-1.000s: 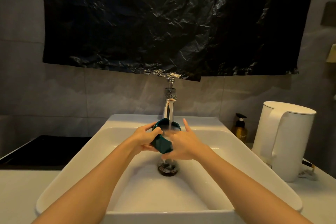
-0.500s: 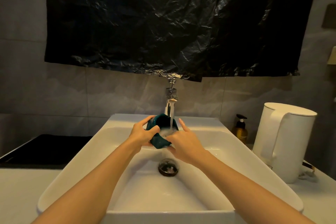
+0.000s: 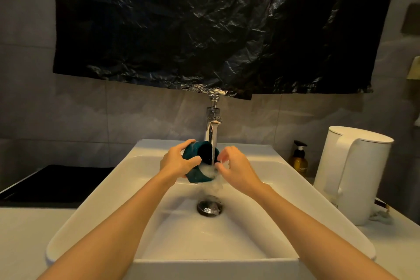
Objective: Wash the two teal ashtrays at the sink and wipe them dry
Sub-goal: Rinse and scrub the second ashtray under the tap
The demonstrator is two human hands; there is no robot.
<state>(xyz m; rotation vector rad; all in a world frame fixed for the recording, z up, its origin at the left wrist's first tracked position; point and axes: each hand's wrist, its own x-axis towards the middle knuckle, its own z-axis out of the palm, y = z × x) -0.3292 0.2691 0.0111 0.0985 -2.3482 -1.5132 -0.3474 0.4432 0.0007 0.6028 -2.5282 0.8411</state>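
Left edge of worktop: a flat, glassy black hob [image 3: 56, 182] is set flush into the pale worktop.
Sink: a smooth, white, rectangular ceramic sink [image 3: 95, 207] is set at the worktop's middle; water is drained through its round dark drain [image 3: 210, 207].
Left hand: the left hand [image 3: 176, 161] is clamped round the ashtray's outer wall, thumb in front, so that it is steadied under the stream.
Ashtray: a deep, round, glossy teal ashtray [image 3: 192, 151] is held tilted over the sink's far end, its dark hollow turned to the water, seemingly for rinsing. A second one cannot be made out for certain.
Tap: a tall chrome tap [image 3: 212, 125] is mounted at the sink's far edge and left running.
Right hand: the right hand [image 3: 236, 168] is curled at the foaming rim; whether it grips or only rubs cannot be told.
Right edge of worktop: an amber pump bottle [image 3: 298, 161] and a matt white kettle [image 3: 350, 175] are kept beside the sink.
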